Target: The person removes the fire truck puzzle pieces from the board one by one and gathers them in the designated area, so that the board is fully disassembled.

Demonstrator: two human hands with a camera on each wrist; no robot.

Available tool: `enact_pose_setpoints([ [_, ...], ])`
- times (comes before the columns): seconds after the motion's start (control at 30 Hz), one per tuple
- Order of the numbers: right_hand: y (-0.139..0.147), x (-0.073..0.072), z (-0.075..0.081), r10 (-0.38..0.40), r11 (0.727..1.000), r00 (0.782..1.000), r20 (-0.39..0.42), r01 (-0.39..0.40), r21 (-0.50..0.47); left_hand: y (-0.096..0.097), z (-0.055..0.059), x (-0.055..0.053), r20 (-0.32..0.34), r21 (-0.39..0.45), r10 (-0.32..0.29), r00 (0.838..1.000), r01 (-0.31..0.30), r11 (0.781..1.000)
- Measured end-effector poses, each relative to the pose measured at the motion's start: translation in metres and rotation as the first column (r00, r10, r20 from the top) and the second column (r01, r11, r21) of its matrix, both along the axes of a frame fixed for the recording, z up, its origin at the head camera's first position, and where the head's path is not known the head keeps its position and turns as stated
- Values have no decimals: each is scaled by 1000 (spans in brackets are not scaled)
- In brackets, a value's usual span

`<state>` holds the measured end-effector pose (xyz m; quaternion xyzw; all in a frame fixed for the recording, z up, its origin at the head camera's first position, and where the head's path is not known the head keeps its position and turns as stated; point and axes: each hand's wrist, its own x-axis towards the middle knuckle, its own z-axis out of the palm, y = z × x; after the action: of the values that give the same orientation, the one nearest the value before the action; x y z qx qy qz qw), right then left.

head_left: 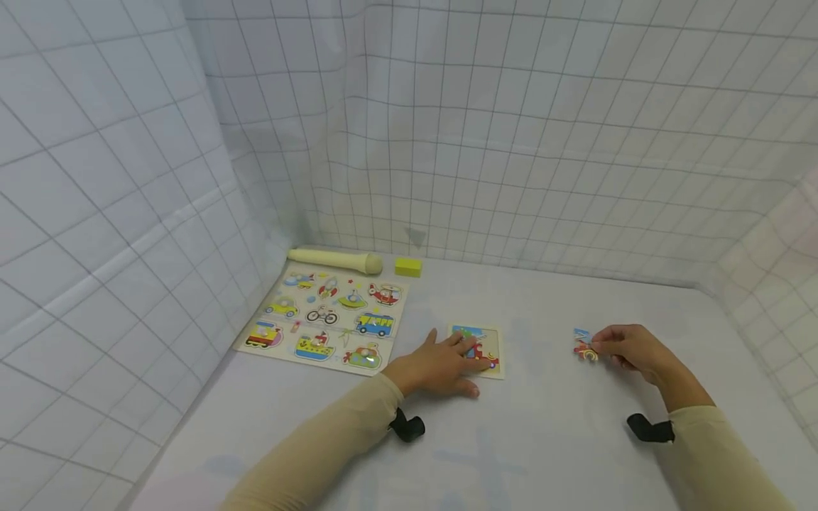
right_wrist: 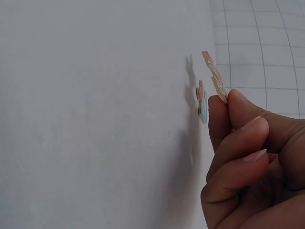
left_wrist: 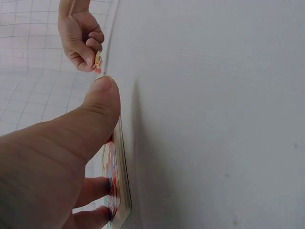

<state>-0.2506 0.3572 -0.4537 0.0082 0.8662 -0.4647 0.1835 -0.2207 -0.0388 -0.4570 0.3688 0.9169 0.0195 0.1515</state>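
Note:
My left hand (head_left: 443, 365) lies with spread fingers over a small wooden jigsaw puzzle (head_left: 500, 348) in a light frame, covering part of its picture. Red and blue parts of that picture show between the fingers. In the left wrist view the fingertips (left_wrist: 101, 188) touch the puzzle's face. My right hand (head_left: 633, 349) pinches a thin red and yellow puzzle piece (head_left: 586, 352) between thumb and index finger. The right wrist view shows this piece (right_wrist: 214, 76) edge-on, held above the table. Just beyond it a blue and white puzzle piece (head_left: 581, 335) lies on the table.
Left of the small puzzle lies a large vehicle peg puzzle (head_left: 345, 335). Behind it are a cream microphone-shaped stick (head_left: 335, 260) and a yellow block (head_left: 408, 267). Grid-patterned curtains (head_left: 511, 142) border the white table (head_left: 530, 440) at the back and sides.

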Motion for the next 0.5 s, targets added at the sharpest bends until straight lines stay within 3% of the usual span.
enact_pose_setpoints([
  [0.5,1,-5,-6,5,998,1000,11,-6,60,2,-3,-1,1,-5,2,1000,-2,1000],
])
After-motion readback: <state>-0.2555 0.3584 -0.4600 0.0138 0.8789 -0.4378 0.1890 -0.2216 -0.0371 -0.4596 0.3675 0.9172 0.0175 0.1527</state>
